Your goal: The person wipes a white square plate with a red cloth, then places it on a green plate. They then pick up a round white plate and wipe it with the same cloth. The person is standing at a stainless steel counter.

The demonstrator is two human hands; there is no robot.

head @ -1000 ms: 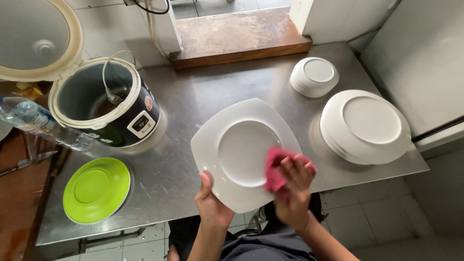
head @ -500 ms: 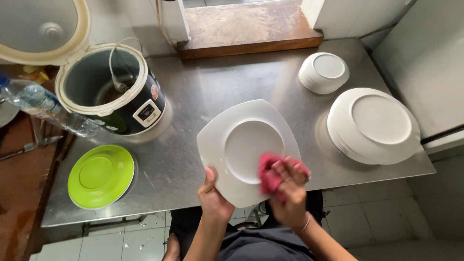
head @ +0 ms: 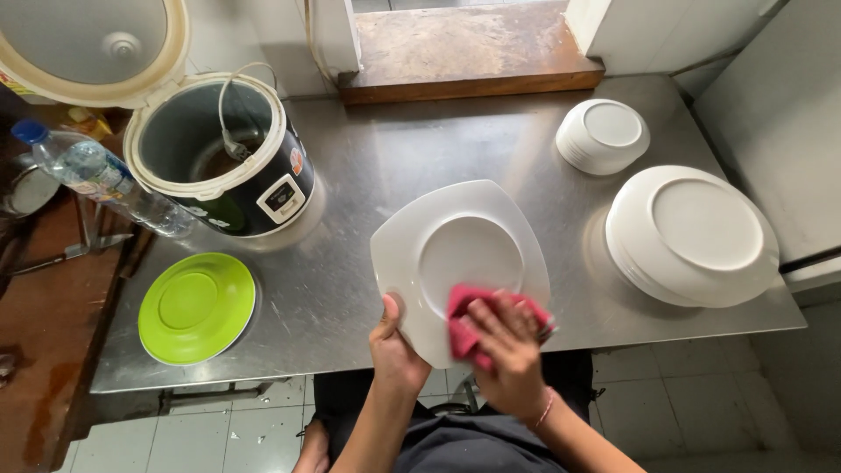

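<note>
At the far left I see a plastic water bottle (head: 96,180) lying beside an open rice cooker (head: 223,158), its lid (head: 83,39) tipped back. Just in front sits a green plate (head: 197,307) near the edge of the steel table (head: 438,140). Moving right, my left hand (head: 396,349) grips the lower left rim of a square white plate (head: 460,263), thumb on top, holding it tilted over the table's front edge. My right hand (head: 508,350) presses a pink cloth (head: 469,320) flat against the plate's lower right part, fingers spread over it. Farther right stand an upturned white bowl (head: 603,136) and a stack of upturned round white plates (head: 692,235).
</note>
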